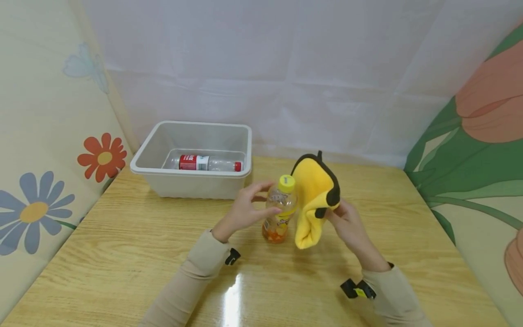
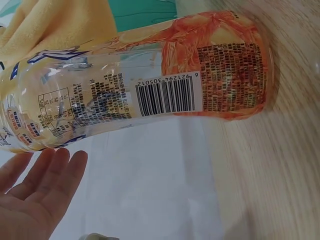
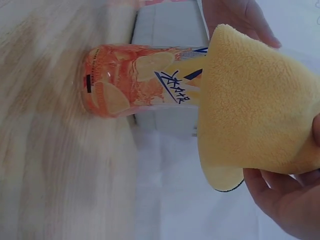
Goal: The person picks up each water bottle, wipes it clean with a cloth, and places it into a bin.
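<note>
An upright clear drink bottle point(image 1: 281, 211) with a yellow cap and an orange fruit-patterned label stands on the wooden table. My left hand point(image 1: 249, 208) is beside it at its upper half, thumb and fingers spread about it. In the left wrist view the fingers of that hand point(image 2: 42, 192) are fairly straight at the bottle's point(image 2: 145, 85) edge; firm contact is not plain. My right hand point(image 1: 347, 225) pinches a yellow cloth point(image 1: 312, 190) with dark edging, which hangs just right of the bottle. In the right wrist view the cloth point(image 3: 260, 105) covers the bottle's upper part.
A light grey plastic bin point(image 1: 196, 184) stands at the back left of the table point(image 1: 135, 268). Inside it lies a clear bottle point(image 1: 208, 164) with a red label and red cap. A white sheet point(image 1: 286, 68) hangs behind, with flower-patterned panels on both sides.
</note>
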`<act>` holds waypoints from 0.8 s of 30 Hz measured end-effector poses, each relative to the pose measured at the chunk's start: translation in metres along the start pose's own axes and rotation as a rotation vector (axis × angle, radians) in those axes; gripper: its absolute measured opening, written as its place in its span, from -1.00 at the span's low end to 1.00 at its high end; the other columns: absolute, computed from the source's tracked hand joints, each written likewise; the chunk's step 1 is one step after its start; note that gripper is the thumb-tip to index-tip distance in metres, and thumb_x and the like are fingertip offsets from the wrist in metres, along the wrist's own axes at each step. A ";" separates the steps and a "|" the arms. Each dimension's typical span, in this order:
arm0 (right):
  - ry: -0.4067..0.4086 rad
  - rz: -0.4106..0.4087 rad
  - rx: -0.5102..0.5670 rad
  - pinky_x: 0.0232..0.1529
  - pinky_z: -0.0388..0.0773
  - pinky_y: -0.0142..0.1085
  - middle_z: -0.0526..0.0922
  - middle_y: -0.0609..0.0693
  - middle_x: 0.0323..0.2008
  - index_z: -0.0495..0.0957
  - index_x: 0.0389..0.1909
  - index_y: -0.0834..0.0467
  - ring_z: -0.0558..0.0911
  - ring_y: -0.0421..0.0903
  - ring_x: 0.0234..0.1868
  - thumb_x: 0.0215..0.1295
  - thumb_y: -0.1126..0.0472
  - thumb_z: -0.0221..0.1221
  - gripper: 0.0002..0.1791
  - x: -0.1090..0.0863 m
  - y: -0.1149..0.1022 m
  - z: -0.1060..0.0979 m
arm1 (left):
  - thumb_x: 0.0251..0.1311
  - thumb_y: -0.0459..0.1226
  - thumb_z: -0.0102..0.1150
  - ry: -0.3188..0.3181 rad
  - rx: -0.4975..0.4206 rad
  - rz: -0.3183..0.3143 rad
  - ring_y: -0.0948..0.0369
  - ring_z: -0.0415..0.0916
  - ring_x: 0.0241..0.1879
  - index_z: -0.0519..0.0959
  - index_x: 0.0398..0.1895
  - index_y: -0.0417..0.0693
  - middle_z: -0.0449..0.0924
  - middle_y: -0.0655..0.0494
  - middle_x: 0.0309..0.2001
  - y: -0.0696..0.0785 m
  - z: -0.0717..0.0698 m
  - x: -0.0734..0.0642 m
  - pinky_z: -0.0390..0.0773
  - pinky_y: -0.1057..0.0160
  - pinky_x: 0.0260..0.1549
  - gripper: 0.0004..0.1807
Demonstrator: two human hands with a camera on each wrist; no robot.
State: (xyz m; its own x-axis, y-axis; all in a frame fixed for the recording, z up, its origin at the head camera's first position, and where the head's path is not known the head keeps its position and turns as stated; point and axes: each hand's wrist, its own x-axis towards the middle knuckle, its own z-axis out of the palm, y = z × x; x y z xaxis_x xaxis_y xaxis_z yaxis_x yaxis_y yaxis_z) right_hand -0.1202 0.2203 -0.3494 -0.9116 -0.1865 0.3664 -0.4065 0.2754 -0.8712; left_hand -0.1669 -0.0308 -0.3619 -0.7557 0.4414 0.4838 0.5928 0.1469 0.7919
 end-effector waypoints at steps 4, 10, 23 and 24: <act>0.006 -0.033 0.015 -0.34 0.56 -0.42 0.57 -0.22 -0.33 0.51 -0.18 0.01 0.54 -0.25 -0.34 0.25 0.51 -0.04 -0.65 0.002 -0.004 0.002 | -0.08 -0.36 0.36 0.002 0.012 0.015 0.01 0.46 -0.06 0.35 0.14 -0.34 0.47 -0.17 0.01 0.000 -0.001 0.000 0.60 0.21 -0.21 -0.34; 0.000 -0.089 0.029 -0.37 0.56 -0.42 0.59 -0.22 -0.33 0.55 -0.19 0.06 0.55 -0.25 -0.36 0.23 0.53 -0.03 -0.66 0.005 -0.009 0.008 | -0.07 -0.39 0.34 -0.003 -0.016 -0.008 0.00 0.47 -0.05 0.31 0.16 -0.40 0.47 -0.23 0.01 0.001 0.000 -0.001 0.59 0.26 -0.18 -0.33; 0.014 -0.099 0.012 -0.38 0.57 -0.40 0.57 -0.27 -0.32 0.46 -0.16 0.45 0.56 -0.27 -0.36 0.22 0.55 -0.03 -0.80 0.005 0.004 0.022 | -0.02 -0.47 0.27 0.010 -0.116 -0.063 -0.12 0.38 0.05 0.27 0.18 -0.44 0.38 -0.32 0.09 0.002 0.005 -0.004 0.56 0.00 -0.14 -0.35; 0.013 -0.096 0.017 -0.38 0.57 -0.40 0.57 -0.26 -0.33 0.45 -0.17 0.45 0.56 -0.27 -0.37 0.22 0.55 -0.03 -0.81 0.005 0.006 0.023 | -0.02 -0.47 0.27 0.013 -0.119 -0.061 -0.12 0.38 0.06 0.26 0.19 -0.44 0.37 -0.32 0.09 0.002 0.005 -0.004 0.55 -0.01 -0.14 -0.34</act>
State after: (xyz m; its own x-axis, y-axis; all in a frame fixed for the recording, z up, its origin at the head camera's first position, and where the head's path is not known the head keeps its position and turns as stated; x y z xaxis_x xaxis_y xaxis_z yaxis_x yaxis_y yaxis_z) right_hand -0.1256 0.1990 -0.3605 -0.8693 -0.1986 0.4527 -0.4910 0.2403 -0.8373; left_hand -0.1606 -0.0277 -0.3642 -0.7935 0.4235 0.4371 0.5086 0.0671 0.8584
